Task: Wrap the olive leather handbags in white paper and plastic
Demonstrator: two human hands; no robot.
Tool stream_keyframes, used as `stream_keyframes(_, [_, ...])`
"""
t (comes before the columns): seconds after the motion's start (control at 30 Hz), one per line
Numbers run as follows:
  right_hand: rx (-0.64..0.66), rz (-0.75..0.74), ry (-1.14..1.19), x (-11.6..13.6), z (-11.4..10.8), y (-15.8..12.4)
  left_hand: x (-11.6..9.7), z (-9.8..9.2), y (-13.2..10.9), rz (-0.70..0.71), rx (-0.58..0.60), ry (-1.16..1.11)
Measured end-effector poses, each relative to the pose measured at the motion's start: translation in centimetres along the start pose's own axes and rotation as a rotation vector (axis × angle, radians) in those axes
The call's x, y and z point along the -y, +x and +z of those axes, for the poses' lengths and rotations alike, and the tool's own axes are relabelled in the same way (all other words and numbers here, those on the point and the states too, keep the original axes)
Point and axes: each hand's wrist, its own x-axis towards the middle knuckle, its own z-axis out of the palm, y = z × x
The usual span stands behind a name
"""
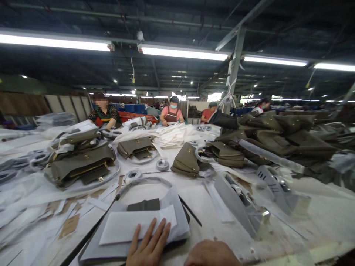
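Observation:
In the head view my left hand [149, 242] lies flat with fingers spread on a folded white sheet [119, 227]. Under that sheet is a bag covered in pale grey wrapping [97, 251], its wrapped handle [149, 181] arching away from me. An olive-green strip [143, 205] shows above the sheet, and a thin dark strap [191, 212] sticks out to the right. My right hand [212, 254] is curled at the lower edge, right of the bag; whatever its fingers hold is hidden. Beyond it stand two grey tape dispensers [235, 201].
Olive handbags [83, 162] sit across the table, with a large heap of them [277, 136] at right. Rolls of grey wrapping [162, 164], a pile of white sheets [173, 135] and paper scraps [69, 225] lie around. Several people [172, 112] work on the far side.

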Motion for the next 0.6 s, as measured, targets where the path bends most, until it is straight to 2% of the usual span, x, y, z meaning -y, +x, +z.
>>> stream_keyframes(0.07, [0.021,-0.021,-0.171,-0.8,2.0,-1.9,-0.4,-1.4,0.5,-0.049,0.07,-0.048])
stream_keyframes(0.13, [0.142,0.004,-0.275,-0.8,3.0,-3.4,-1.0,-2.9,1.2,-0.162,0.156,-0.135])
stream_keyframes(0.2, [0.224,-0.008,-0.316,-0.9,3.6,-3.9,-1.4,-3.5,1.9,-0.245,0.279,-0.215])
stream_keyframes(0.33, [0.104,-0.056,-0.289,-2.0,5.0,-2.7,-1.2,-3.1,2.5,-0.291,0.38,-0.275])
stream_keyframes(0.5, [-0.041,-0.126,-0.264,-1.5,6.1,-2.3,-1.9,-3.4,1.6,-0.289,0.343,-0.198])
stream_keyframes(0.6, [-0.093,-0.218,-0.305,-3.4,6.9,-2.7,-2.2,-2.0,0.8,-0.224,0.145,-0.052])
